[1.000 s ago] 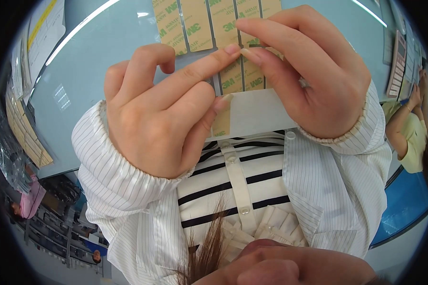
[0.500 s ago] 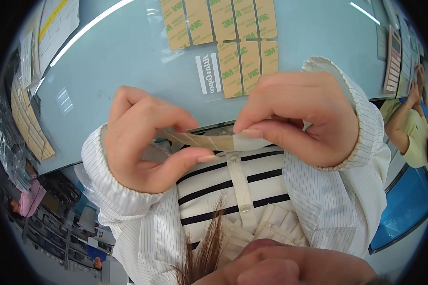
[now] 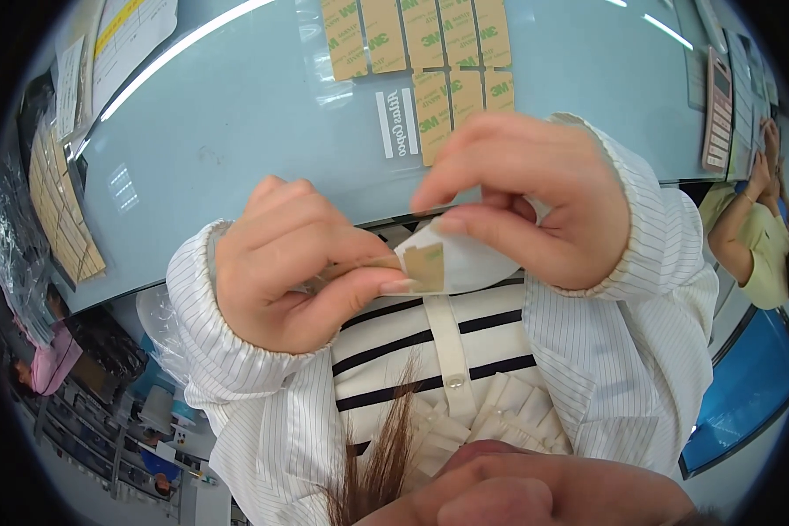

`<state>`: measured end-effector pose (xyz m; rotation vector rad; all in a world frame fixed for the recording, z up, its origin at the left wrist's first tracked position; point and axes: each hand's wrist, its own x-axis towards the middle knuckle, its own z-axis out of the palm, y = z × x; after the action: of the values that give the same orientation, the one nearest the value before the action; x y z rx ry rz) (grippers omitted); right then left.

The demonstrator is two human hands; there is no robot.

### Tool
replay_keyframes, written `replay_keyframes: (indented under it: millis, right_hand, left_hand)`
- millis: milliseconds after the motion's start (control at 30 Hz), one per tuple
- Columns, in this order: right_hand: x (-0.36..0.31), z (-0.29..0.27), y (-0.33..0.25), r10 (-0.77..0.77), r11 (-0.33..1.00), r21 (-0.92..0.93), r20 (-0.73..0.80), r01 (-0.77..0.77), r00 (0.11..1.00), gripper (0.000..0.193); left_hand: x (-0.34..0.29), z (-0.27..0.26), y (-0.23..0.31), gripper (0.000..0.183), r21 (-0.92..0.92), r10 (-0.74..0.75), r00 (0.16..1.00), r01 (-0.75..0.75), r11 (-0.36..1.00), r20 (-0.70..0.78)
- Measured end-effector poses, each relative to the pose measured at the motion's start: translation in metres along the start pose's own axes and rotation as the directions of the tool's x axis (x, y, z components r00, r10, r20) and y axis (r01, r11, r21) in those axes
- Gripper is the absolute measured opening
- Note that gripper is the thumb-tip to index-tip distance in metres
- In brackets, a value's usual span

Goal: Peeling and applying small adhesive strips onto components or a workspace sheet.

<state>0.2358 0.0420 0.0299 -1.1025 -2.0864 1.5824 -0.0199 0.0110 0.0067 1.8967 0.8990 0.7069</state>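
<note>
Left hand (image 3: 285,272) with fingers (image 3: 320,232) curled inward, left thumb (image 3: 351,300) laid forward alongside, right hand (image 3: 548,197) facing it, forefinger (image 3: 465,165) bent, reaching past right thumb (image 3: 504,230)

Between the left hand (image 3: 294,272) and the right hand (image 3: 539,193), a tan tab (image 3: 426,268) showed against a white sheet (image 3: 482,256). Beyond the right hand, tan rectangles (image 3: 433,123) bore green print on a pale blue tabletop (image 3: 237,131). Around both wrists, white sleeves (image 3: 237,302) had thin dark pinstripes; below the hands, black stripes crossed a cream top (image 3: 491,324). Well right of the right hand, a calculator (image 3: 719,105) was pink.
</note>
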Motion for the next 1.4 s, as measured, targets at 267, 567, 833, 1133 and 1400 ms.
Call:
replay_keyframes:
  millis: [267,567,833,1133,1400]
  right_hand:
    - [-0.007,0.012,-0.007,-0.205,0.976,-0.116,-0.175,0.186,0.963,0.021]
    - [-0.003,0.015,0.006,-0.472,0.868,-0.251,-0.156,0.428,0.868,0.024]
    - [0.0,0.002,0.004,-0.672,0.727,-0.227,-0.042,0.648,0.739,0.024]
    - [0.039,-0.022,0.003,0.358,0.84,0.473,-0.113,-0.267,0.927,0.014]
    - [0.069,-0.008,0.079,-0.712,0.67,0.064,-0.23,0.74,0.664,0.009]
  left_hand:
    - [-0.004,-0.006,0.008,0.018,-0.043,-0.128,0.992,0.128,0.991,-0.005]
    - [-0.006,-0.002,0.003,0.016,-0.093,-0.187,0.982,0.182,0.979,-0.039]
    - [-0.005,0.002,-0.003,0.017,0.24,-0.127,0.987,0.147,0.96,-0.098]
    - [-0.011,0.018,-0.009,0.023,0.349,0.121,0.993,-0.116,0.93,0.006]
    - [-0.015,0.02,-0.007,0.024,0.49,0.114,0.993,-0.116,0.864,0.033]
